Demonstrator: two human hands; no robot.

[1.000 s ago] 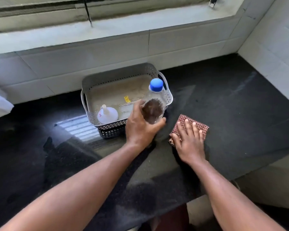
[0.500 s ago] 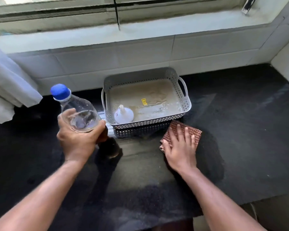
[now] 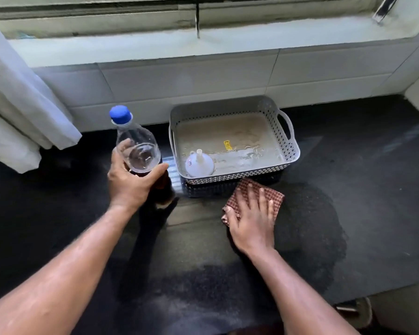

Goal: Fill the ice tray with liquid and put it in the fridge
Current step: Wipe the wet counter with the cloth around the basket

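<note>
My one camera sits high on the head, looking down close at the counter; far edges look bent, maybe.

The left hand has carried the blue-capped bottle out of the grey basket to the worktop at its left.

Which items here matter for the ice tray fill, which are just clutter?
In play:
bottle, blue cap on, held by left hand
funnel lying in the basket

Lying about:
cloth under right hand
curtain

No ice tray in view.
</note>
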